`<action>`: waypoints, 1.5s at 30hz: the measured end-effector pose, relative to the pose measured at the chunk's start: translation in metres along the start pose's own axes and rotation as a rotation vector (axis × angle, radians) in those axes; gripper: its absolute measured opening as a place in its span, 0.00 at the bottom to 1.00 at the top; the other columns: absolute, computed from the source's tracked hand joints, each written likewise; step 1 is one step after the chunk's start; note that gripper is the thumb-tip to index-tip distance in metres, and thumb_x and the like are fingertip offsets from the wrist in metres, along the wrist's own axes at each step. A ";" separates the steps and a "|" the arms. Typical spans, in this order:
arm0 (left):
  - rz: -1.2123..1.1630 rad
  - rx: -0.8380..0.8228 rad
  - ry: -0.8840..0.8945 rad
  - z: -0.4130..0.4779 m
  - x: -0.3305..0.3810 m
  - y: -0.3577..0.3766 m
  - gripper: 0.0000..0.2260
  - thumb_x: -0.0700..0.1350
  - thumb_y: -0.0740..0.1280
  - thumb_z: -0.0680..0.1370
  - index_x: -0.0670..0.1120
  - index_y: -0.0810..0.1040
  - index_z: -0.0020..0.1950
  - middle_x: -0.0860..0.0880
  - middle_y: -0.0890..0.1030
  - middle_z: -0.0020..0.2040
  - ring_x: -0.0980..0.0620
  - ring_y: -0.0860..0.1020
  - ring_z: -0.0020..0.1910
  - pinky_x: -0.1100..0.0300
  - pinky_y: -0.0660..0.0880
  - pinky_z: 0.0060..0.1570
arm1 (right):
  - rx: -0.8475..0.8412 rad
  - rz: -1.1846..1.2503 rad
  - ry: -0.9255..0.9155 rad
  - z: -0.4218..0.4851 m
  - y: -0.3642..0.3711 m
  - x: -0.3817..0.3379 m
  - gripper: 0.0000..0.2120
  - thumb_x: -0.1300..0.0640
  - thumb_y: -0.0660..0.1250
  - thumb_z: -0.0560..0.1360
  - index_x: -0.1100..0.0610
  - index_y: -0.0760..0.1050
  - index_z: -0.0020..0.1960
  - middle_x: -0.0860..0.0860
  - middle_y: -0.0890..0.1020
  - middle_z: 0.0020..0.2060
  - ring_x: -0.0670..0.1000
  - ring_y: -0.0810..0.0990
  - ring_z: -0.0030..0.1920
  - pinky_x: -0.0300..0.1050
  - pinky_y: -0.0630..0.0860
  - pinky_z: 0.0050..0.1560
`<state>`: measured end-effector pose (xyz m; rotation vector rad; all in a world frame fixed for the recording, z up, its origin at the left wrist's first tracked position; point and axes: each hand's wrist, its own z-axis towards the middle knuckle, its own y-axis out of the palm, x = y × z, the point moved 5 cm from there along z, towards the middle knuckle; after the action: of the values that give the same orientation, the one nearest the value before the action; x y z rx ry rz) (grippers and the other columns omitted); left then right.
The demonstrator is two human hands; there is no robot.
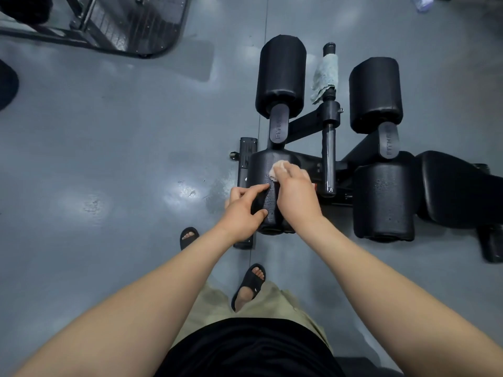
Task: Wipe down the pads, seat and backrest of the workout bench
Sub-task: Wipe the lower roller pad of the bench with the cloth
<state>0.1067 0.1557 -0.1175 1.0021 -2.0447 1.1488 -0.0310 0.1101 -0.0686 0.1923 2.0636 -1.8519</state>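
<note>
Black and beaded with droplets, the near left pad [260, 170] lies close to the centre of the head view, at the 9 o'clock end of the workout bench [302, 123], whose seat [460, 186] runs off toward 3 o'clock. The right grip [294, 191] is clenched around a small pale cloth [278, 167] and presses it onto the top of this pad. The left grip [245, 210] grasps the same pad on its 7 o'clock side, index finger and thumb spread over the wet surface to steady it. The near right pad [385, 200], toward 3 o'clock, also shows droplets, while the two far pads [281, 74] at 12 and 1 o'clock look dry from here. A grey towel [325, 74] hangs on the centre post between them. To do this stroke well, I judge the cloth should travel along the roller's length in overlapping passes. The left grip should brace or turn the pad so the hidden underside comes round. The cloth wants refolding once soaked, or droplets would only be smeared about.
</note>
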 end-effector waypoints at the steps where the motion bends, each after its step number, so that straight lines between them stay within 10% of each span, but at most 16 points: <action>1: 0.017 -0.002 0.007 0.000 0.002 0.000 0.26 0.46 0.67 0.80 0.65 0.65 0.74 0.52 0.63 0.59 0.47 0.65 0.65 0.58 0.60 0.72 | -0.006 0.001 0.007 0.003 0.001 0.003 0.20 0.69 0.59 0.76 0.58 0.75 0.65 0.56 0.75 0.64 0.61 0.72 0.59 0.48 0.69 0.58; 11: -0.037 -0.026 -0.032 0.003 0.003 -0.011 0.34 0.37 0.66 0.79 0.49 0.55 0.81 0.45 0.62 0.73 0.46 0.70 0.71 0.51 0.67 0.72 | -0.015 -0.005 0.004 0.058 -0.002 0.003 0.17 0.70 0.58 0.70 0.57 0.76 0.53 0.55 0.76 0.51 0.60 0.73 0.53 0.49 0.74 0.49; 22: -0.088 -0.076 -0.131 0.013 -0.006 -0.018 0.34 0.44 0.75 0.76 0.46 0.63 0.78 0.46 0.62 0.69 0.48 0.79 0.50 0.58 0.76 0.54 | 0.002 0.006 0.030 0.052 0.000 -0.001 0.17 0.69 0.58 0.72 0.55 0.77 0.53 0.53 0.74 0.51 0.58 0.69 0.54 0.52 0.76 0.47; 29: -0.088 -0.072 -0.112 0.010 -0.007 -0.020 0.33 0.49 0.77 0.73 0.51 0.67 0.75 0.49 0.62 0.70 0.54 0.68 0.62 0.56 0.70 0.69 | 0.016 -0.043 -0.056 0.025 0.000 -0.001 0.17 0.69 0.61 0.69 0.55 0.79 0.52 0.55 0.75 0.50 0.60 0.73 0.51 0.51 0.76 0.45; 45: -0.109 -0.096 -0.077 0.016 -0.021 -0.013 0.28 0.51 0.72 0.76 0.57 0.67 0.73 0.50 0.65 0.69 0.49 0.75 0.64 0.49 0.73 0.68 | 0.036 -0.028 -0.107 0.004 0.000 0.003 0.17 0.69 0.64 0.70 0.53 0.81 0.53 0.51 0.75 0.47 0.58 0.73 0.45 0.46 0.69 0.37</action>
<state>0.1271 0.1435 -0.1348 1.1107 -2.0565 0.9613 -0.0334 0.1059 -0.0697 0.0724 1.9717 -1.8748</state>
